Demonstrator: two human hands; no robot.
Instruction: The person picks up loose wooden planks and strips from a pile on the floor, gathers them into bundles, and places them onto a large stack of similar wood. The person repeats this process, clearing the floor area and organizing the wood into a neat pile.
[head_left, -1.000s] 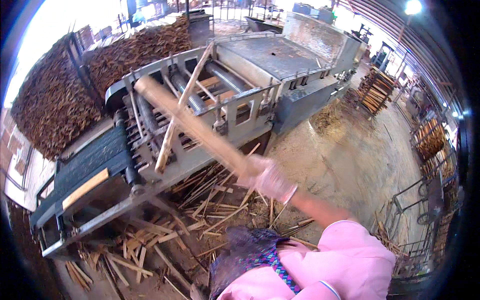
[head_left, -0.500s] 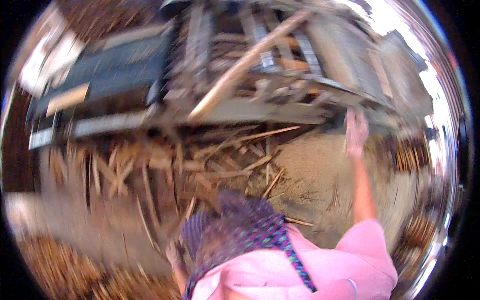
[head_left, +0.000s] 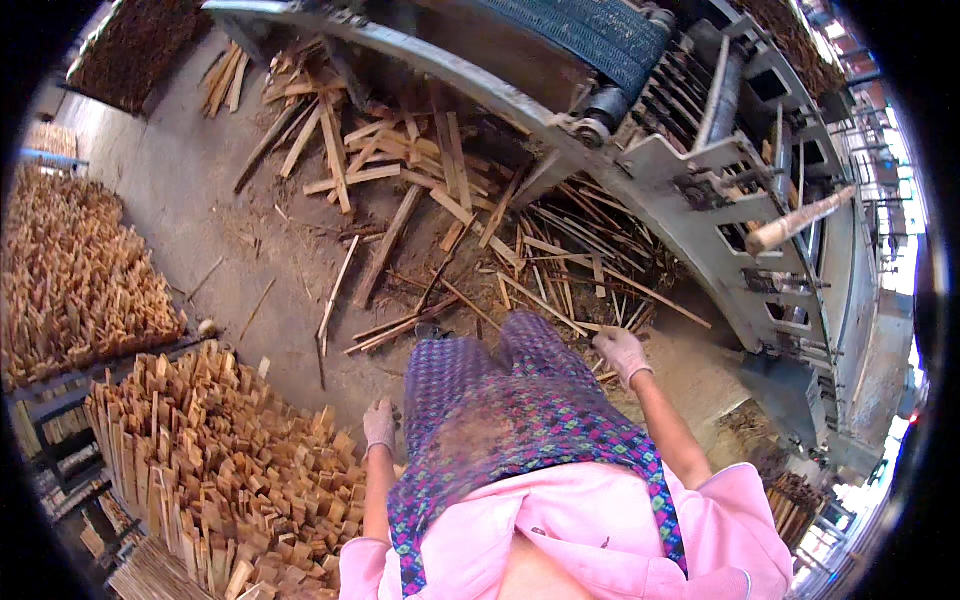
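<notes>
My left hand [head_left: 380, 424], in a pale glove, hangs beside my left thigh with loosely bent fingers and nothing visible in it. Nearest to it is a dense stack of upright wooden sticks [head_left: 230, 465]. On the other side my right hand [head_left: 622, 355], also gloved, is held out just past my right thigh. Its fingers are loosely apart, and no object shows in them. Behind and below it lie scattered thin wood strips [head_left: 560, 310] on the floor. A patterned apron [head_left: 500, 400] with a dusty brown patch covers my lap and legs.
A grey metal machine frame [head_left: 650, 215] curves from the far side to the right, with a dark belt [head_left: 570, 40]. One round wooden pole [head_left: 800, 220] juts from it. Loose wood offcuts [head_left: 400, 150] litter the floor ahead. Another stick stack [head_left: 80, 270] stands at far left.
My view has swung to the left, so the machine and pole now lie to the right. My right hand, earlier stretched out at the machine's edge, is now lower and closer to my body.
</notes>
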